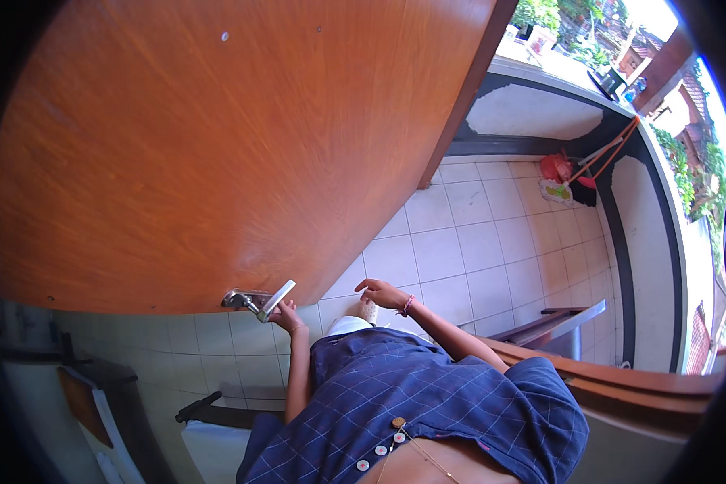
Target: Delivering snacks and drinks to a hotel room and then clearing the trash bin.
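My left hand (285,315) is closed on a thin white object (277,298) with a pale greenish lower end, whose kind I cannot make out. That object is right beside the metal door handle (246,301), close to the edge of a large brown wooden door (218,161). Whether my fingers also touch the handle, I cannot tell. My right hand (385,294), with a bracelet at the wrist, hovers in front of my body above the tiled floor. Its fingers are loosely bent and apart, and I see nothing in them.
Pale floor tiles (484,238) stretch past the door to a low white wall with dark trim (532,110). Red and dark items (569,177) lie in the far corner. A wooden door frame (589,377) runs at my right. Dark furniture (109,395) stands at lower left.
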`<state>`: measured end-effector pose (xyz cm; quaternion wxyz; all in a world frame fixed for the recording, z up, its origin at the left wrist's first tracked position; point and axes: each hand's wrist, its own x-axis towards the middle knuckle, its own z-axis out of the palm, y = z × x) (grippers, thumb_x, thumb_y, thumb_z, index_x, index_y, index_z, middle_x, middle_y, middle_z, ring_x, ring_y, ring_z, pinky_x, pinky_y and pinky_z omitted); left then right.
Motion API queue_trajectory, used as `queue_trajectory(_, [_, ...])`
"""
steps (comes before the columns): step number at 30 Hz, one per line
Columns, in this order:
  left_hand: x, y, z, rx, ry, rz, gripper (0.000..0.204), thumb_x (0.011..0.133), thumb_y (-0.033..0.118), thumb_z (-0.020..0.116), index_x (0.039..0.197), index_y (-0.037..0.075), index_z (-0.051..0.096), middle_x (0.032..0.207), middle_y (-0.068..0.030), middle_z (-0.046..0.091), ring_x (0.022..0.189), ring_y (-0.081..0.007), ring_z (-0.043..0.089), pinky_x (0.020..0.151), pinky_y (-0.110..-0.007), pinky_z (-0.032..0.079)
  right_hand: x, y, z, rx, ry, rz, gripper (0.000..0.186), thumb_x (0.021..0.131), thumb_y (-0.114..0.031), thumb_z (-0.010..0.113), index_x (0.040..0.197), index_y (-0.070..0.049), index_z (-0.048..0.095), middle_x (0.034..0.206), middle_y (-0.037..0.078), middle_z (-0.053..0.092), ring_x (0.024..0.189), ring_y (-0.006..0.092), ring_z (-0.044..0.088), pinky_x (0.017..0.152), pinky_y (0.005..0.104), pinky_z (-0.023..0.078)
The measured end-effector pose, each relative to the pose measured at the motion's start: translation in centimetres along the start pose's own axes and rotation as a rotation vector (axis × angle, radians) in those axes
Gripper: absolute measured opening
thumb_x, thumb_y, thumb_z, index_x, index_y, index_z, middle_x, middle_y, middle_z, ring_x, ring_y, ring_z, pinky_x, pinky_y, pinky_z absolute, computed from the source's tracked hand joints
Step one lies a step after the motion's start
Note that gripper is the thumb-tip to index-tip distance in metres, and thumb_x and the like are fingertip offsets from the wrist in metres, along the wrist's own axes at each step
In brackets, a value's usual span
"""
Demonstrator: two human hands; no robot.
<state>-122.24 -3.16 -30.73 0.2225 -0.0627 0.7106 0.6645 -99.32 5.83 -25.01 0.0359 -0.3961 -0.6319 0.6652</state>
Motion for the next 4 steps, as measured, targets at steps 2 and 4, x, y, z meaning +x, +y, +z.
queue_trajectory(2, [1.0,-0.2,1.0,-0.017,0.096,-0.118,0.039,0.072,0.016,0.047,0.107,0.006,0.032,0.098,-0.0137,0.046,0.072,-0.0237,0.054,0.066,-0.036,0.047,0.8,-0.4,-1.6,-0.023,-0.007,-0.001,0.03,0.082,-0.012,0.038,0.107,-0.003,0.052,0.089,0.013,0.06,0.083,0.0193,0.058,0.077,0.031,0.045])
queue_trajectory(4, [2.2,-1.6,1.5,-0.034,0.192,-0.238,0.039,0.07,0.013,0.046,0.106,0.009,0.031,0.099,-0.0131,0.045,0.072,-0.024,0.054,0.067,-0.037,0.047,1.9,-0.6,-3.3,-0.07,-0.025,-0.013,0.028,0.082,-0.012,0.039,0.106,-0.003,0.052,0.087,0.012,0.061,0.082,0.0178,0.058,0.076,0.0308,0.045])
